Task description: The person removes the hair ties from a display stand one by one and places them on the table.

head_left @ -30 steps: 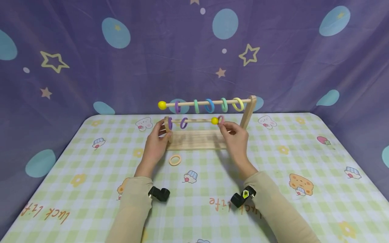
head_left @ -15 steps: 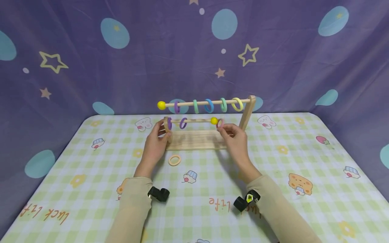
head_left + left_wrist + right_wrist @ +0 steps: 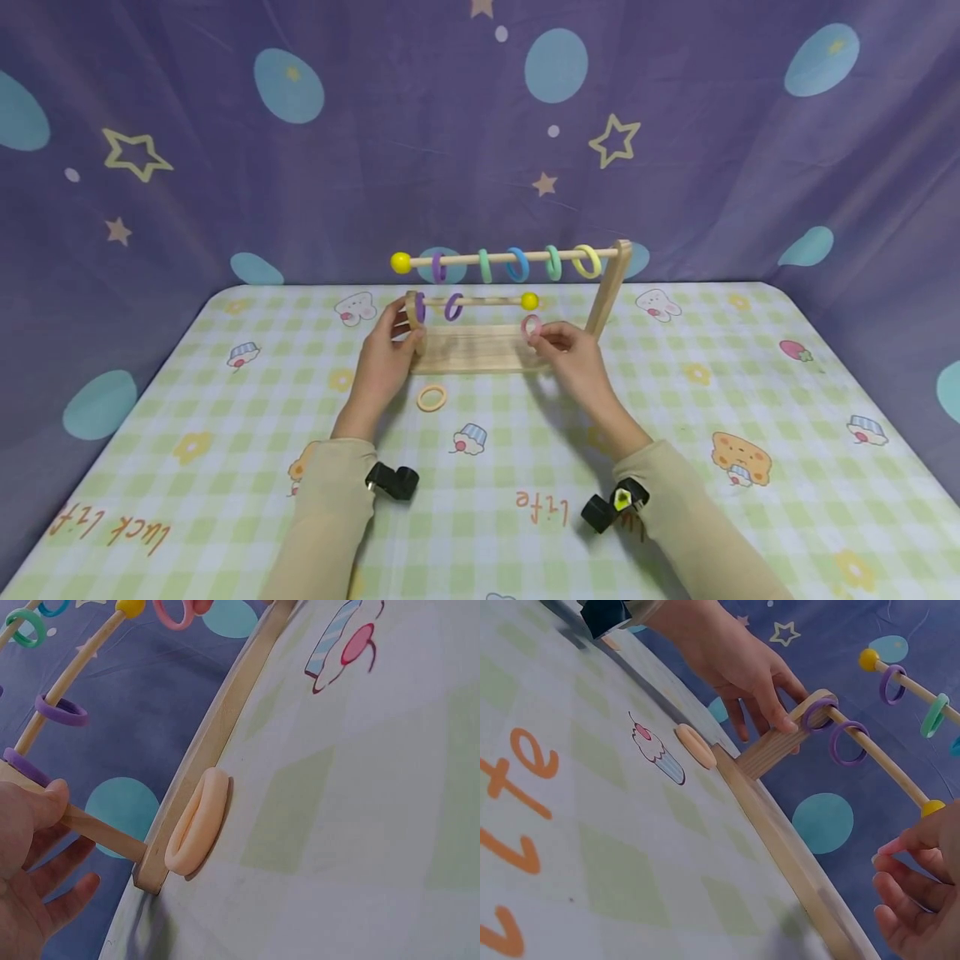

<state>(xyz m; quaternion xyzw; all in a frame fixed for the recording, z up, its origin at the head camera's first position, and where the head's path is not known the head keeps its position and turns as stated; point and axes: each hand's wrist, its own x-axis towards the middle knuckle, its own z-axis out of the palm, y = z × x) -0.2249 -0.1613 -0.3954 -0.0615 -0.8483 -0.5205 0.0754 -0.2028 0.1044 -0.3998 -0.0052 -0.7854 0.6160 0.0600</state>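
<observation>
A wooden stand (image 3: 480, 348) carries two rods tipped with yellow balls. My left hand (image 3: 381, 358) grips its short left post (image 3: 109, 834), thumb on the near side. Between thumb and fingertips my right hand (image 3: 576, 367) pinches a pink ring (image 3: 531, 326). That ring is just below the yellow ball (image 3: 529, 302) of the lower rod, apart from it in the head view. Two purple rings (image 3: 453, 307) hang on the lower rod near the left post. A pale orange ring (image 3: 431, 398) lies flat on the cloth in front of the stand.
Purple, green, blue and yellow rings (image 3: 587, 262) hang on the upper rod, which reaches left from the tall right post (image 3: 609, 287). A checked cloth (image 3: 225, 492) with printed pictures covers the table. Behind it hangs a purple curtain (image 3: 420, 125).
My right hand has drawn the pink ring down and slightly left from beside the lower rod's yellow ball. The left hand stays on the post.
</observation>
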